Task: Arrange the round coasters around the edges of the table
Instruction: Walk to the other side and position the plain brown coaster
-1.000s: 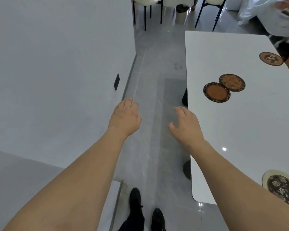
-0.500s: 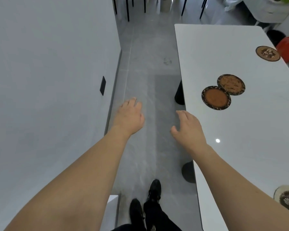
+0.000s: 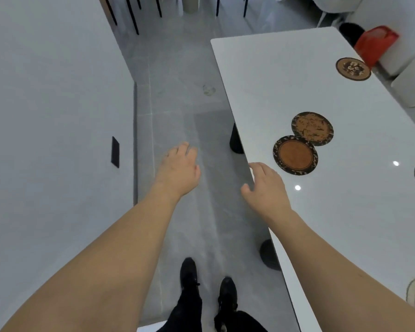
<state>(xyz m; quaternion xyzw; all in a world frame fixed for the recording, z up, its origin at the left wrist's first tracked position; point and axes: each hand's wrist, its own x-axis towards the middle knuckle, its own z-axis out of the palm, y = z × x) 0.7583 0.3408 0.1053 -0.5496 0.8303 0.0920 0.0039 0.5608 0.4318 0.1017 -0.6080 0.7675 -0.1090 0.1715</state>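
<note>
Our empty right hand (image 3: pixel 267 188), grip spread, hovers at the white rectangular table (image 3: pixel 261 75)'s near long edge, beside two touching round brown coasters (image 3: pixel 295 155) lying flat. Our left hand (image 3: pixel 179 170), fingers loosely spread and empty, hangs over the grey tiled floor (image 3: pixel 177 80).

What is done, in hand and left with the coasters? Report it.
Done, apparently: the floral coaster lies by the table's far right edge. In hand: nothing; the left hand and right hand are empty, the right at the table's near edge. Left: the plain brown coaster and speckled coaster touch, inward from the edge.
</note>
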